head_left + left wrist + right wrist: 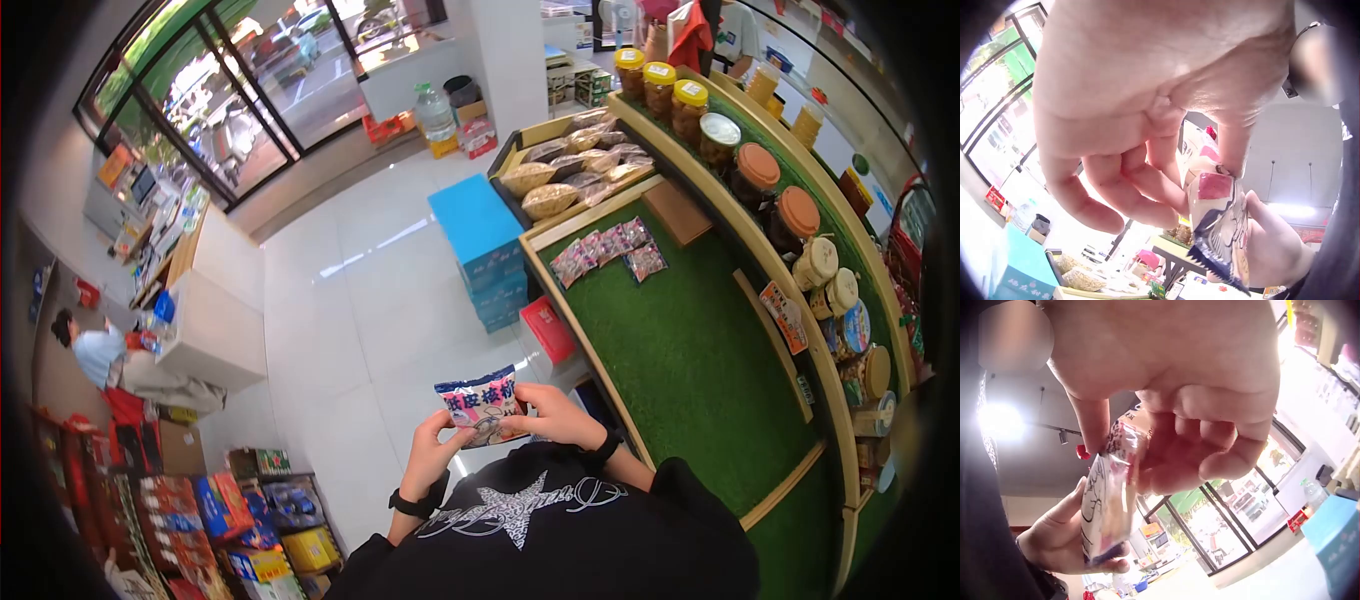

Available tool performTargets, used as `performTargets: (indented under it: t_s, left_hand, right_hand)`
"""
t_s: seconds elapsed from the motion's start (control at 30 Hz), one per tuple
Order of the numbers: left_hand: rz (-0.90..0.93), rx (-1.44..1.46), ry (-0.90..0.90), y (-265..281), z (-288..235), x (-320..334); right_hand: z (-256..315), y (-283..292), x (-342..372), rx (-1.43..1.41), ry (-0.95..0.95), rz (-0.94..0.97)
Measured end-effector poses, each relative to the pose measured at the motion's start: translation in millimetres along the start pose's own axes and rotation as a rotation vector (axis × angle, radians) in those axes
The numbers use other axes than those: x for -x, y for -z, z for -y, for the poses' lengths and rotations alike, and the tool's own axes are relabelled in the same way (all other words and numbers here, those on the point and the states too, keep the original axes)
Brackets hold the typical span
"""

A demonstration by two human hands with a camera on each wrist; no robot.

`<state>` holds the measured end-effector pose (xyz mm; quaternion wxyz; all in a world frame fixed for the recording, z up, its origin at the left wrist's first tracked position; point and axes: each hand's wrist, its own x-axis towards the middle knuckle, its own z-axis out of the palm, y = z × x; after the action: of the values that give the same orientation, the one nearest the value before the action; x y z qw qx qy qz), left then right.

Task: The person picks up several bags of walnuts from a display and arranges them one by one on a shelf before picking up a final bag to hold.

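Note:
A small pink, white and dark blue snack packet (478, 402) with large printed characters is held up in front of the person's chest. The left hand (430, 455) pinches one side of it, thumb on the near face. At the opposite side the right hand (562, 418) grips it the same way. Seen from the left wrist, the packet (1213, 215) shows a serrated dark end seam. In the right wrist view the packet (1110, 500) appears edge-on between thumb and fingers, its clear wrapper catching the light.
Similar small packets (600, 250) lie in a row on a green-lined display counter (665, 350) to the right. Beyond them are bagged goods in a wooden tray (522, 152) and several lidded jars (757, 168). Blue boxes (478, 225) stand on the floor. A person (95, 355) sits at left.

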<state>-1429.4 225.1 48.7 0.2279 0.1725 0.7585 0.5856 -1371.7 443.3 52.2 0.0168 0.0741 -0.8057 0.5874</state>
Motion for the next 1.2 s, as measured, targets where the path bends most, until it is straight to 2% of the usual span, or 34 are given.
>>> performTargets:
  t_s: [0.13, 0.2, 0.23, 0.3, 0.43, 0.5, 0.57, 0.6, 0.7, 0.77, 0.8, 0.83, 0.9, 0.93, 0.97, 1.03, 1.07, 1.1, 1.17, 1.2]
  left_hand:
    - [0.084, -0.052, -0.027, -12.0, -15.8, -60.6]
    - [0.048, 0.052, -0.059, -22.3, -26.4, -83.9]
    - [0.072, 0.04, -0.052, -25.2, -26.9, -94.6]
    - [0.064, 0.024, -0.083, -32.3, -22.5, -117.3]
    - [0.213, -0.065, -0.115, -48.0, -13.1, -168.0]
    - [0.311, -0.123, -0.094, -57.7, -25.1, -195.3]
    - [0.436, -0.199, -0.114, -66.8, -19.6, -229.2]
    - [0.516, -0.232, -0.117, -72.9, -20.1, -246.2]
    - [0.742, -0.321, -0.149, -95.6, -38.5, -290.6]
    - [0.958, -0.258, -0.213, -109.8, -45.1, -317.1]
    - [1.044, -0.341, -0.219, -115.9, -42.5, -332.7]
    - [1.087, -0.345, -0.224, -123.4, -40.4, -347.3]
    - [1.175, -0.383, -0.262, -141.0, -32.0, -370.7]
    - [1.239, -0.312, -0.169, -152.7, -24.6, -382.8]
    - [1.262, -0.308, -0.16, -163.5, -6.7, -394.3]
    - [1.062, -0.592, -0.732, -188.2, 32.1, -415.8]
    - [1.076, -0.576, -0.634, -204.5, 49.1, -425.2]
    - [1.093, -0.575, -0.625, -221.2, 59.6, -433.7]
    - [1.129, -0.523, -0.379, -254.8, 78.7, -449.6]
    - [1.154, -0.542, -0.339, -273.1, 90.6, -460.8]
  right_hand:
    - [-14.5, 43.0, -20.8, 0.074, -0.045, -0.048]
    - [-26.1, 55.1, -27.3, -0.158, -0.151, -0.083]
    - [-30.8, 58.6, -30.6, -0.171, -0.16, -0.107]
    - [-38.3, 67.5, -33.7, -0.296, -0.227, -0.264]
    - [-57.1, 85.3, -33.9, -0.273, -0.309, -0.374]
    - [-59.6, 93.7, -34.6, -0.264, -0.382, -0.442]
    - [-61.1, 97.4, -36.9, -0.321, -0.374, -0.662]
    - [-64.8, 99.5, -38.5, -0.322, -0.389, -0.715]
    - [-81.9, 99.3, -40.2, 0.165, -0.546, -0.898]
    - [-92.3, 96.1, -47.1, 0.101, -0.593, -1.008]
    - [-96.0, 95.3, -53.1, -0.027, -0.611, -1.114]
    - [-102.7, 94.5, -59.2, -0.156, -0.621, -1.215]
    - [-131.3, 91.4, -68.6, -0.196, -0.618, -1.318]
    - [-140.6, 92.1, -73.5, -0.258, -0.613, -1.355]
    - [-154.1, 94.1, -75.9, -0.315, -0.602, -1.386]
    - [-198.8, 98.0, -76.3, -0.3, -0.676, -1.386]
    - [-221.5, 102.3, -77.1, -0.316, -0.661, -1.434]
    - [-237.5, 108.4, -78.7, -0.332, -0.644, -1.481]
    - [-265.9, 128.2, -76.5, -0.378, -0.644, -1.493]
    - [-289.8, 133.1, -74.7, -0.415, -0.567, -1.537]
